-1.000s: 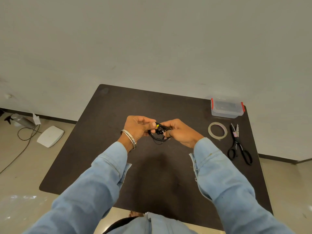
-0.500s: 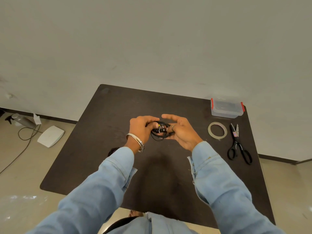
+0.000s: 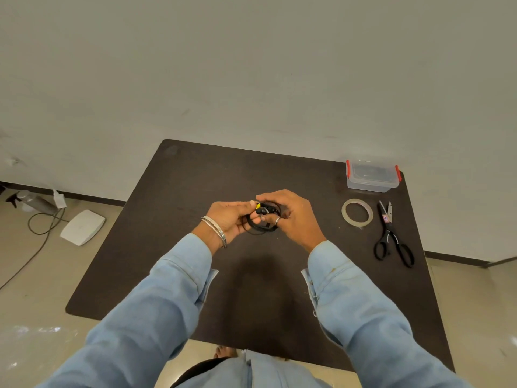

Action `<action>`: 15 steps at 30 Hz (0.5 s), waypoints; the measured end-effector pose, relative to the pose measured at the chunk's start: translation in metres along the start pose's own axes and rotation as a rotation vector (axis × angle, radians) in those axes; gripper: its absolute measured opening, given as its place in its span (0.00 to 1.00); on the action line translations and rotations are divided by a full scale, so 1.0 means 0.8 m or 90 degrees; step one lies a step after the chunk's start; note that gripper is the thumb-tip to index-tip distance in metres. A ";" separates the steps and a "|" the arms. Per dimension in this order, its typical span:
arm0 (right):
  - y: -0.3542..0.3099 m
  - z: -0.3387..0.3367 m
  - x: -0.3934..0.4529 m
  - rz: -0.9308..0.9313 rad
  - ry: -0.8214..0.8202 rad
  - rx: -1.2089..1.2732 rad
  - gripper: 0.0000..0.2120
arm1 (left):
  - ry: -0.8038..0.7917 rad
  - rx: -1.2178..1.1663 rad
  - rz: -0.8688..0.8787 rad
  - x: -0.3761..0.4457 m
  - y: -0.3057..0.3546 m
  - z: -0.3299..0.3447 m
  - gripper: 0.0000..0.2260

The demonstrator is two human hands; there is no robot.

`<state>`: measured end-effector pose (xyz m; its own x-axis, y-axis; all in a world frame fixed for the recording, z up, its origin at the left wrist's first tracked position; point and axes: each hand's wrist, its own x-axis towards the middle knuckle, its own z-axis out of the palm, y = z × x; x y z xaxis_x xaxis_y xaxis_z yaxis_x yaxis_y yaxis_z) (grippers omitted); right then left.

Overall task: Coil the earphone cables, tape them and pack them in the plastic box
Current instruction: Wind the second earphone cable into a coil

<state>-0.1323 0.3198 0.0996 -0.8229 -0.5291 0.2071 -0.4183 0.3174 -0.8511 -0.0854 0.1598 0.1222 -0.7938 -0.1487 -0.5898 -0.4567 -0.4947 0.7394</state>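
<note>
No text can be read anywhere. A small red-and-white label sits on the blade of the black-handled metal scissors (image 3: 393, 236) lying on the dark brown rectangular table (image 3: 179, 219), but its print is too small to make out.

Matt dark table (image 3: 195, 191), clear plastic box (image 3: 372, 179), glossy tape roll (image 3: 357, 213)

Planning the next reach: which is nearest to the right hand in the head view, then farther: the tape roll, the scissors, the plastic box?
From the right hand:
1. Tape roll, just to its right on the table.
2. Plastic box, at the far right corner.
3. Scissors, beyond the tape near the right edge; box and scissors are nearly too close to call.
</note>
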 end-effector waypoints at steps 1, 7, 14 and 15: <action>0.003 0.003 -0.001 -0.046 0.019 -0.049 0.17 | -0.005 0.005 0.005 0.000 -0.003 0.000 0.05; 0.014 0.003 -0.006 -0.148 0.113 -0.154 0.12 | -0.048 0.099 0.109 0.005 -0.010 -0.006 0.06; -0.002 0.003 -0.006 0.226 0.092 0.277 0.06 | -0.006 0.496 0.358 0.023 -0.025 -0.014 0.09; -0.002 0.001 -0.006 0.242 0.090 0.308 0.07 | -0.013 0.496 0.360 0.024 -0.027 -0.014 0.09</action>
<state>-0.1273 0.3214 0.0991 -0.9365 -0.3299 -0.1185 0.1068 0.0535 -0.9928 -0.0862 0.1577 0.0913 -0.9819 -0.1714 -0.0803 -0.1375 0.3541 0.9251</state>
